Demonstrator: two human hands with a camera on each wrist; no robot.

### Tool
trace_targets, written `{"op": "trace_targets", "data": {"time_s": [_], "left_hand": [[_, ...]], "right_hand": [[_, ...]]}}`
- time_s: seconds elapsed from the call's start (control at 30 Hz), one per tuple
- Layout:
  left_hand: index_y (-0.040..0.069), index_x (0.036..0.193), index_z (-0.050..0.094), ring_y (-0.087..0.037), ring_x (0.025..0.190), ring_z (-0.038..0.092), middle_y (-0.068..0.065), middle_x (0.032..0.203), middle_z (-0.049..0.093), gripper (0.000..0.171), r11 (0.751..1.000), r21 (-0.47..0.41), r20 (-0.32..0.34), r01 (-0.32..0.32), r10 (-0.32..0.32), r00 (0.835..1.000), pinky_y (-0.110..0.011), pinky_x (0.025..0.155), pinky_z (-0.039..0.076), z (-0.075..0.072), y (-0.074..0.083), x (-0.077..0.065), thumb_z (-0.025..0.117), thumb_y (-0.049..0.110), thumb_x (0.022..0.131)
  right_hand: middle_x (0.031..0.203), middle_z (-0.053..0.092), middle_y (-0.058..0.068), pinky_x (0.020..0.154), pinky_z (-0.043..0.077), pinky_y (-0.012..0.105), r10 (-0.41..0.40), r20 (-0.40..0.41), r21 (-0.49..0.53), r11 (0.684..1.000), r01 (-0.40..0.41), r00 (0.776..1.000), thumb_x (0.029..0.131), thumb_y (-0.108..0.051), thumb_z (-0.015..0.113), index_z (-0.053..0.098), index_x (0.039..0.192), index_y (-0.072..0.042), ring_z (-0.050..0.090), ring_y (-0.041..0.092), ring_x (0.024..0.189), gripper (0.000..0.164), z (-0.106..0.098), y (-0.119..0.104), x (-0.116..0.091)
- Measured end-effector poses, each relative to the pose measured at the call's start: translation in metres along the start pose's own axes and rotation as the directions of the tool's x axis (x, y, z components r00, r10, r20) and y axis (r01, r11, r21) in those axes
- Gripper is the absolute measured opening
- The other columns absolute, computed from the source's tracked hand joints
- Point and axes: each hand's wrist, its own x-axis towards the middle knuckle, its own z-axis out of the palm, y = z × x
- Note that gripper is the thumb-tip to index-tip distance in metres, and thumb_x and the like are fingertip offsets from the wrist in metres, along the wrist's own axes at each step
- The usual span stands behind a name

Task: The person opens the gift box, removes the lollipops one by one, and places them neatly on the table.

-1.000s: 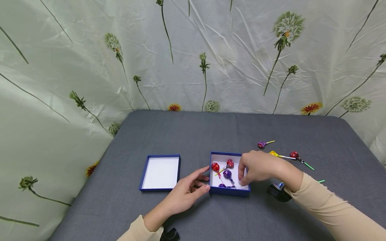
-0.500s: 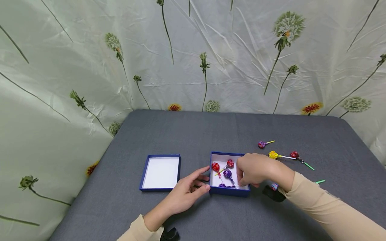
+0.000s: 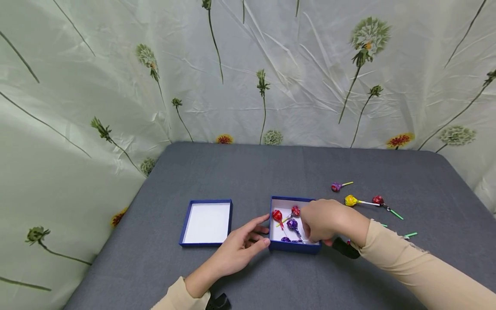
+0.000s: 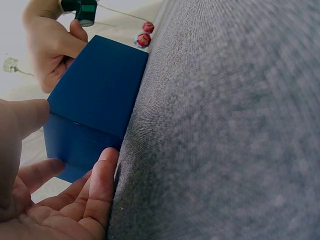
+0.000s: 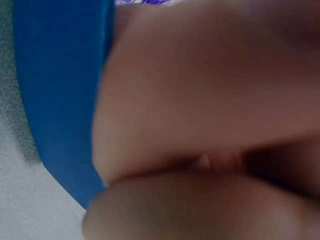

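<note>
In the head view a blue box [image 3: 295, 248] with a white inside stands at the middle. Several wrapped lollipops lie in it: a red lollipop [image 3: 277, 215], a darker red lollipop [image 3: 296, 211], a purple lollipop [image 3: 292, 224] and another purple lollipop [image 3: 286, 239] by the front wall. My left hand [image 3: 243, 247] touches the box's left side with thumb and fingers extended, as the left wrist view also shows on the blue wall [image 4: 95, 90]. Over the right side, my right hand [image 3: 327, 220] reaches down inside, fingers bent. Its fingertips are hidden, so whatever they hold is unseen.
The box's lid [image 3: 206, 223] lies left of it, white inside up. On the right of the grey table [image 3: 248, 172] are a purple lollipop [image 3: 336, 187], a yellow lollipop [image 3: 350, 200] and a dark red lollipop [image 3: 378, 199]. Green sticks [image 3: 410, 235] show behind the right forearm.
My right hand has shifted slightly left and lower into the box, uncovering the yellow lollipop. The left hand, the box and the visible lollipops in it look the same.
</note>
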Motion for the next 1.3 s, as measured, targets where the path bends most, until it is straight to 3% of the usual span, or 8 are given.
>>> {"op": "trace_targets", "data": {"time_s": [0.43,0.67,0.93,1.3], "left_hand": [[0.019,0.163,0.047,-0.014,0.111,0.07,-0.014,0.14,0.069,0.057,1.0,-0.002,-0.003,-0.009,0.009,1.0,-0.022,0.087,0.054,0.0,-0.001,-0.001,0.064,0.031,0.11],[0.02,0.163,0.046,-0.014,0.112,0.07,-0.014,0.141,0.069,0.057,1.0,-0.007,0.003,-0.006,0.006,1.0,-0.023,0.087,0.054,0.0,-0.001,-0.001,0.063,0.031,0.11],[0.02,0.163,0.047,-0.014,0.112,0.07,-0.013,0.14,0.069,0.057,1.0,-0.007,0.0,-0.005,0.005,1.0,-0.023,0.087,0.054,0.0,-0.001,-0.001,0.064,0.031,0.11],[0.021,0.163,0.047,-0.014,0.112,0.07,-0.013,0.141,0.069,0.057,1.0,-0.004,0.0,0.0,0.0,1.0,-0.022,0.087,0.054,0.0,0.0,0.0,0.064,0.031,0.11]], "right_hand": [[0.054,0.061,-0.004,0.059,0.044,0.031,0.014,0.027,-0.01,1.0,-0.014,1.0,0.091,-0.011,0.084,0.068,0.071,-0.021,0.058,0.009,0.047,0.028,0.001,-0.007,0.003],[0.06,0.061,-0.002,0.051,0.043,0.027,0.012,-0.009,-0.05,0.999,-0.012,1.0,0.091,-0.008,0.082,0.068,0.072,-0.019,0.057,0.009,0.047,0.027,0.006,-0.013,0.005],[0.062,0.06,-0.002,0.051,0.047,0.03,0.017,-0.038,-0.094,0.995,-0.021,0.999,0.089,-0.01,0.084,0.067,0.069,-0.018,0.057,0.012,0.053,0.028,0.009,-0.014,0.008],[0.058,0.063,-0.004,0.059,0.044,0.033,-0.008,-0.028,0.008,1.0,0.008,1.0,0.09,-0.013,0.087,0.069,0.072,-0.021,0.06,0.011,0.053,0.027,0.006,-0.006,0.005]]}}
